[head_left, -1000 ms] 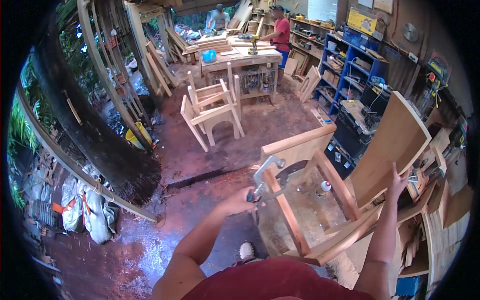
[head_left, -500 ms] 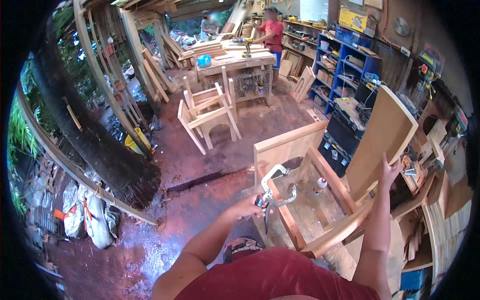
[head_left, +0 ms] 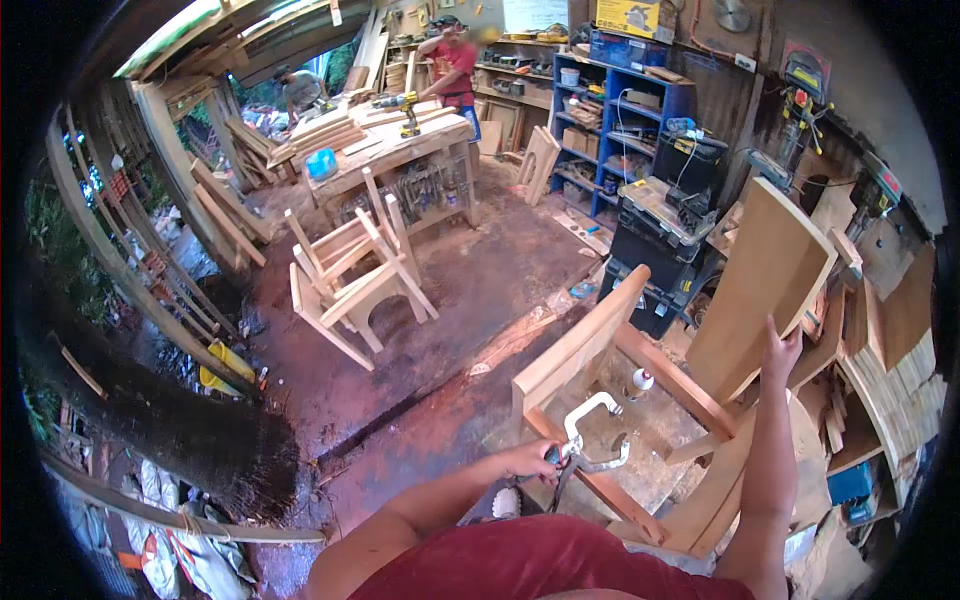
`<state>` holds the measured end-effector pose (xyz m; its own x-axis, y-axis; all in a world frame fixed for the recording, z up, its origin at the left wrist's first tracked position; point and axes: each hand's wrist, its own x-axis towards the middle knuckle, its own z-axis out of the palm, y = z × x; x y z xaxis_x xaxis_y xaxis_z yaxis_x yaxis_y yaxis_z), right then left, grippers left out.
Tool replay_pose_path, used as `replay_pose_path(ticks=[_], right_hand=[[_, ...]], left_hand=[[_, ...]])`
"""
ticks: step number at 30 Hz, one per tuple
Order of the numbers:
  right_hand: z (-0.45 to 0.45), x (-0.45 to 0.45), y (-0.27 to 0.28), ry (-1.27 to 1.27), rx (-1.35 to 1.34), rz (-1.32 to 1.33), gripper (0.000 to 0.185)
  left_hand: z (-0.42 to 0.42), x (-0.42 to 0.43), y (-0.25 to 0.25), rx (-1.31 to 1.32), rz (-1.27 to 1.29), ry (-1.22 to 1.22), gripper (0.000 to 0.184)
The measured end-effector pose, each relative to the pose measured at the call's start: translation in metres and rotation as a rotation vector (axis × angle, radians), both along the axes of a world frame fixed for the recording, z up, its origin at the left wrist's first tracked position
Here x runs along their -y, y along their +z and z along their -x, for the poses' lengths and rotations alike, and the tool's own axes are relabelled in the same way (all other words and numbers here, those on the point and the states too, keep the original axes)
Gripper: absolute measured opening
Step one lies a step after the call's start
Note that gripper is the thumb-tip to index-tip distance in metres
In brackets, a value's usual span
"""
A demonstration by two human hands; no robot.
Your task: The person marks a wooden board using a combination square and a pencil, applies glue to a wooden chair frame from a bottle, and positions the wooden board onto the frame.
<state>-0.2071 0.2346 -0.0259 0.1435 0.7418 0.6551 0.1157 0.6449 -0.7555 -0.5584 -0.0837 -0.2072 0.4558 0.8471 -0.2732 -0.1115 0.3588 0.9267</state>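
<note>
My left hand (head_left: 532, 459) is wrapped around the handles of a locking C-clamp (head_left: 574, 440), whose wide jaws stand apart with nothing visible between them. The clamp is above the near rail of a partly assembled wooden chair frame (head_left: 578, 352). My right hand (head_left: 782, 352) grips the edge of a wide wooden board (head_left: 757, 285), tilted upright at the right of the frame. A white bottle with a red tip (head_left: 640, 381) stands inside the frame's outline.
Another wooden chair frame (head_left: 362, 285) stands on the floor ahead. Behind it, a workbench (head_left: 390, 165) carries boards and a cordless drill (head_left: 409, 114). Two people are beyond the bench. Black tool cases (head_left: 655, 240) and blue shelving (head_left: 608, 125) line the right; wood pieces (head_left: 890, 345) stack nearby.
The view has swung right and tilted, so the bench and far chair frame appear further left. The clamp and board stay in my hands. The person in red has raised an arm.
</note>
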Motion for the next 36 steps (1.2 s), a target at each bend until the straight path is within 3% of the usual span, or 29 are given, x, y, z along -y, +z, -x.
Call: replay_pose_path(ticks=[5,7,9,10,17,21,24,27,28,32,36], right_hand=[[0.007,0.008,-0.003,-0.030,0.005,0.022,0.039],[0.006,0.007,-0.006,0.001,-0.009,0.019,0.037],[0.004,0.004,-0.011,-0.009,-0.011,0.011,0.036],[0.006,0.006,-0.010,-0.015,-0.026,0.034,0.035],[0.001,0.008,-0.013,0.020,-0.025,0.033,0.034],[0.004,0.020,-0.006,0.053,-0.055,0.009,0.035],[0.004,0.023,-0.006,0.040,0.019,-0.003,0.034],[0.004,0.024,-0.004,0.107,0.015,0.017,0.033],[0.004,0.023,-0.005,0.091,0.031,0.019,0.033],[0.003,0.017,-0.010,0.065,0.053,0.029,0.036],[0.001,0.015,-0.012,0.017,0.065,0.095,0.041]], left_hand=[[0.004,-0.004,-0.019,-0.260,-0.101,0.002,0.035],[0.003,-0.002,0.004,-0.186,-0.010,0.017,0.036],[0.001,-0.001,0.005,-0.349,-0.220,0.060,0.037],[-0.001,0.004,0.020,-0.243,-0.061,0.097,0.038],[-0.006,0.010,-0.009,-0.330,-0.192,0.199,0.049],[-0.023,0.012,0.013,-0.339,-0.192,0.246,0.058],[-0.033,0.009,0.023,-0.246,-0.017,0.183,0.074],[-0.048,0.001,0.056,-0.322,-0.069,0.251,0.076],[-0.053,-0.008,0.044,-0.280,-0.221,0.340,0.057],[-0.059,-0.033,0.075,-0.299,-0.189,0.329,0.056],[-0.057,-0.057,0.052,-0.264,-0.188,0.326,0.052]])
